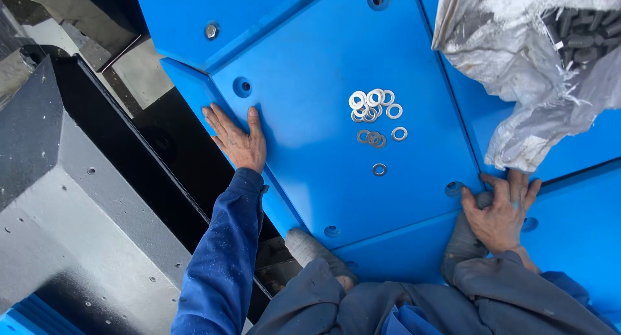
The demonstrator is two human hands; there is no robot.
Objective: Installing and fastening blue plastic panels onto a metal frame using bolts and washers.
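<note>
Blue panel (336,82), large, flat, plastic-looking, with countersunk holes (242,86) along its edges; it lies butted against neighbouring blue panels, one of them already carrying a hex bolt (211,30). Left hand (238,139): open, palm down, fingers spread, pressed flat on the panel's left edge where it steps down to the lower panel. Right hand (499,212): fingers curled and bent at the panel's lower right corner, just beside a hole (454,189); whether it grips anything small cannot be told. The two hands are well apart, one at each side of the panel. Washers (375,115): a loose cluster of bright steel rings in the panel's middle, some overlapping, one lying alone nearer the person; none is touched. Plastic bag (537,69): crumpled, grey-clear, upper right, dark bolts showing through it. Dark grey steel structure (77,199) to the left, below the panel's edge. Handling note, as a judgement: with the panel being steadied and aligned, even pressure from both sides keeps the holes matched to what lies beneath; any jolt or tilt would likely send the loose washers sliding towards the gap at left.
</note>
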